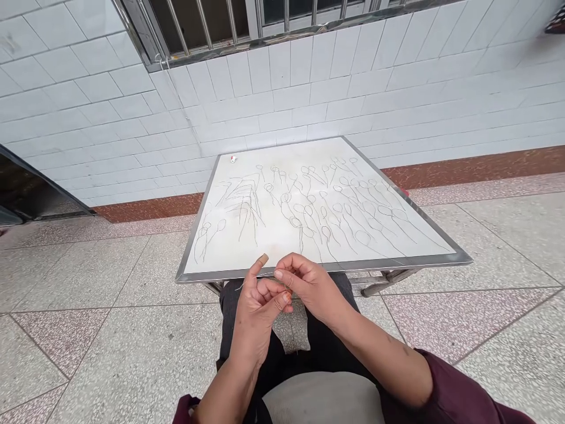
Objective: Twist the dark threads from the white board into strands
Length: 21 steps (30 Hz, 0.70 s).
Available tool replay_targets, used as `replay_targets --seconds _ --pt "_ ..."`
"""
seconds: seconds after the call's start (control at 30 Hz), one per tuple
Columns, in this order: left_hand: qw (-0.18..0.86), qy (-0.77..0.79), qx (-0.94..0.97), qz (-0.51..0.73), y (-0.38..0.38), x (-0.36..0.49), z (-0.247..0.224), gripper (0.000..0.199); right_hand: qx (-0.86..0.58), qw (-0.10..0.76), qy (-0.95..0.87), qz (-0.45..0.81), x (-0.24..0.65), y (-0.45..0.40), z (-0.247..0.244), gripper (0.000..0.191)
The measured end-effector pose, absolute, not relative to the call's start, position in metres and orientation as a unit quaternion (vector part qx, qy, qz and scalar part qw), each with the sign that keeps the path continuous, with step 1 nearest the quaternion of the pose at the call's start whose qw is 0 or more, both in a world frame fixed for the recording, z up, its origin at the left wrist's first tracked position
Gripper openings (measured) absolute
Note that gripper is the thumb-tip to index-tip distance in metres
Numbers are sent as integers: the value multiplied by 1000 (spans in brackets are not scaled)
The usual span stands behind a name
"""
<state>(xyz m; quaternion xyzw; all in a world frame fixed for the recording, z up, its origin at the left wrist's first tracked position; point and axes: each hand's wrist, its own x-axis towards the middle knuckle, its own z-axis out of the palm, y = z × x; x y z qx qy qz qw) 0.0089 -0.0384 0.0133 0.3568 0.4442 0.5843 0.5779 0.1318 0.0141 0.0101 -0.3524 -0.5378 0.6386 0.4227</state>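
My left hand [258,303] and my right hand [304,282] meet over my lap, just in front of the table's near edge. Between them runs a thin wire [285,287], mostly hidden by the fingers. Thumb and fingertips of my left hand are pinched on it, while the index finger, with a tan wrap at its tip, points up and away. My right thumb and index finger close on the wire too. On the white table [273,250] lie several thin dark wires with a loop at one end [363,238]. Several bent wires without clear loops [249,197] lie in a bunch at the left.
The table has a grey metal rim [326,266] and metal legs [375,288]. A small white and red item [233,159] sits at its far left corner. Behind stands a white tiled wall [282,106] with a barred window [265,23]. The floor [132,335] is speckled stone.
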Motion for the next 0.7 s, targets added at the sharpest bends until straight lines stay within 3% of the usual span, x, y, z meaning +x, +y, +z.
replay_targets --seconds 0.13,0.37,0.57,0.7 --pt "570 447 367 583 -38 11 8 69 -377 429 -522 633 130 14 9 21" --pt "583 443 367 574 -37 20 -14 67 -445 462 -578 504 131 16 11 16" --pt "617 454 384 515 -41 22 -31 75 -448 485 -559 501 133 20 7 18" --pt "636 473 399 461 -41 13 -38 69 -436 509 -549 499 144 28 10 19"
